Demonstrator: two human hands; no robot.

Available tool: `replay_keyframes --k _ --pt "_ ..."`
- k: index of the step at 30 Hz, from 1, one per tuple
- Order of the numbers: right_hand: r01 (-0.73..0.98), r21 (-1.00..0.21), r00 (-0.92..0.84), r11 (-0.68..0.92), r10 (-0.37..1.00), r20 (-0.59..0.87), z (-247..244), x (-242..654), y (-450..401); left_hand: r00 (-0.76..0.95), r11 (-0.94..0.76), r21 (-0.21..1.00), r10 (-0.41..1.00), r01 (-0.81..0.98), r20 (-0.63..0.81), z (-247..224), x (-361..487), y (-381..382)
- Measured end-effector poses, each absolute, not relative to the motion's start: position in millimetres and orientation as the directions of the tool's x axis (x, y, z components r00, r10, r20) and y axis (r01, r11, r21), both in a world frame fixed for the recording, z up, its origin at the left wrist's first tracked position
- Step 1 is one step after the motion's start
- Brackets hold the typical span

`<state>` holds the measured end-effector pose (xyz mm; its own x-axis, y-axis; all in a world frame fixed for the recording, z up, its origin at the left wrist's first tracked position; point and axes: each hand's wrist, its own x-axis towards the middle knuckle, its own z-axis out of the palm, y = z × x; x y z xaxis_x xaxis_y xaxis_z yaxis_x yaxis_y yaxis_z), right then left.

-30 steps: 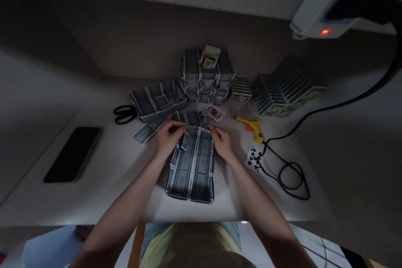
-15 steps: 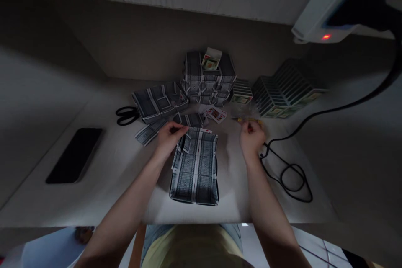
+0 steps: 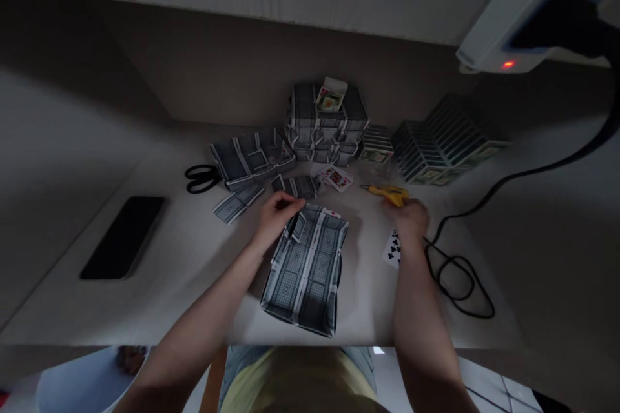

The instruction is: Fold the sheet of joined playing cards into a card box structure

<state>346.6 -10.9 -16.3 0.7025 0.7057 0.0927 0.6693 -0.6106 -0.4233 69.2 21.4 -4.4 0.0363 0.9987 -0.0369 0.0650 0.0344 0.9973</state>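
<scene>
My left hand (image 3: 277, 218) is closed, thumb and finger pinching the upper left corner of an open box made of playing cards (image 3: 306, 271). The box has grey patterned card backs and lies tilted on the desk in front of me. A red-marked card peeks out behind its far edge. My right hand (image 3: 409, 218) is smeared by motion beside a yellow glue gun (image 3: 389, 193), its fingers at the handle side. Whether they grip it cannot be made out. Partly under my right wrist lies a playing card with black clubs (image 3: 392, 250).
Behind stand a stacked card block (image 3: 329, 126) with a small card packet (image 3: 330, 95) on top and another card tray (image 3: 252, 158). Black scissors (image 3: 202, 177) and a phone (image 3: 123, 237) lie left. Right are stacked card packs (image 3: 421, 148) and a black cable (image 3: 455, 258).
My right hand has shifted right, uncovering more of the glue gun and the clubs card. The card box has turned slightly clockwise and moved right with my left hand. The view shifted a little.
</scene>
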Motion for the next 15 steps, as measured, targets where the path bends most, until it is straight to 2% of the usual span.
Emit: replay_keyframes --k 5,9,11,13,15 --pt "0.671 -0.63 0.642 -0.39 0.731 0.231 -9 343 -9 0.044 0.098 0.994 0.994 -0.05 -0.095 -8 73 21" --pt "0.662 -0.723 0.583 -0.197 0.741 0.332 4 317 -9 0.091 0.176 0.969 0.983 -0.171 -0.162 -20 72 27" --pt "0.667 -0.732 0.542 -0.14 0.766 0.347 13 302 -12 0.125 0.212 0.96 0.974 -0.184 -0.192 -24 72 30" --pt "0.711 -0.692 0.476 -0.124 0.81 0.343 24 288 -18 0.148 0.241 0.955 0.965 -0.172 -0.216 -26 72 32" --pt "0.783 -0.622 0.311 -0.022 0.879 0.361 36 277 -24 0.151 0.249 0.956 0.962 -0.157 -0.226 -25 72 32"
